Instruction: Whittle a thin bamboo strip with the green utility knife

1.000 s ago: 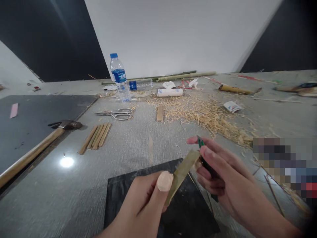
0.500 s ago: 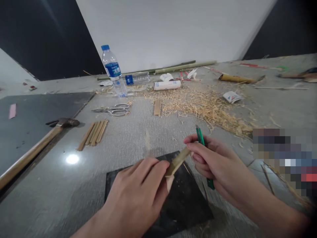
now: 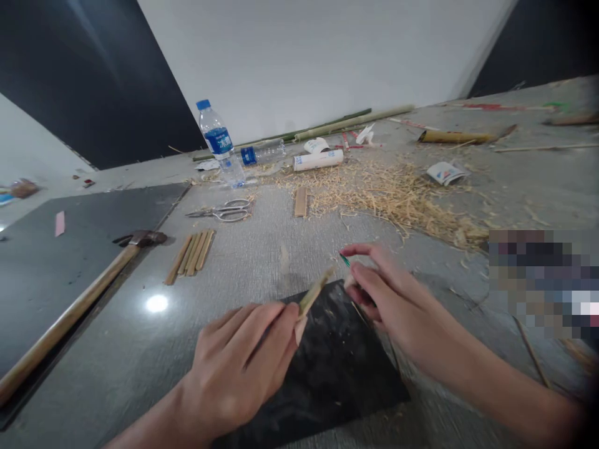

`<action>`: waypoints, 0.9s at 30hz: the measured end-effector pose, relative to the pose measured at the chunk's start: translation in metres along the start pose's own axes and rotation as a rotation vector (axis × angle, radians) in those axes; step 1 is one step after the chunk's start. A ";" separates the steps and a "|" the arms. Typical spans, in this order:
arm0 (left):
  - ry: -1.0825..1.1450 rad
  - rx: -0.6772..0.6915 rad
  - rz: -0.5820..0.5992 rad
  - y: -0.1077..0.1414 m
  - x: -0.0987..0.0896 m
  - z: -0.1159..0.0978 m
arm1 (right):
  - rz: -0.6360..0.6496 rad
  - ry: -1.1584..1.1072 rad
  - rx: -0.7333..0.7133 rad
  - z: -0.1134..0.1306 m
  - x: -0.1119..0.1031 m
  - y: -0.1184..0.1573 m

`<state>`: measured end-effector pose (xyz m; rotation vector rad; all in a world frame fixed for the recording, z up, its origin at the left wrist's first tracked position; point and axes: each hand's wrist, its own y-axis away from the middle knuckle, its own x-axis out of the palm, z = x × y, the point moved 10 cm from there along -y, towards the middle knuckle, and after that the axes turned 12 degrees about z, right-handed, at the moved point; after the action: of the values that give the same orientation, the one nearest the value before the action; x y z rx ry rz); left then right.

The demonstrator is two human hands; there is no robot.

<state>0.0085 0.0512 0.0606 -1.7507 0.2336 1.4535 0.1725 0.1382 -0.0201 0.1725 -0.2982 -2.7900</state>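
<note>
My left hand (image 3: 243, 362) is closed round a bamboo strip (image 3: 314, 293), whose far end points up and away to the right. Something pale, perhaps cloth or tape, shows under the fingers. A short distance to the right, my right hand (image 3: 384, 287) grips a green utility knife (image 3: 345, 260). Only a bit of the knife shows past the fingers, and it is apart from the strip. Beneath both hands lies a black mat (image 3: 341, 374). Several cut bamboo strips (image 3: 191, 254) rest in a row on the floor to the left.
A hammer (image 3: 84, 296) and scissors (image 3: 222, 212) lie on the left. Behind them stands a water bottle (image 3: 219, 143). Bamboo shavings (image 3: 397, 193) spread across the middle and right, near a single flat bamboo piece (image 3: 301, 202). Long bamboo poles (image 3: 346, 125) lie along the wall.
My right hand has come off the far end of the bamboo strip, and the knife in it has turned. My left hand has shifted slightly left with the strip, now held more upright.
</note>
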 end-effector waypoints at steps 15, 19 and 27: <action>0.250 -0.237 -0.080 0.009 0.021 0.026 | 0.336 0.493 -0.182 0.005 0.061 0.015; 0.265 -0.227 -0.068 0.011 0.025 0.027 | 0.379 0.511 -0.145 0.000 0.065 0.016; 0.208 -0.185 -0.095 0.013 0.021 0.022 | 0.422 0.551 -0.136 0.000 0.070 0.016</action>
<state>-0.0091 0.0652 0.0362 -2.0373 0.1247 1.2584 0.1117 0.1000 -0.0222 0.7334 -0.0031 -2.2251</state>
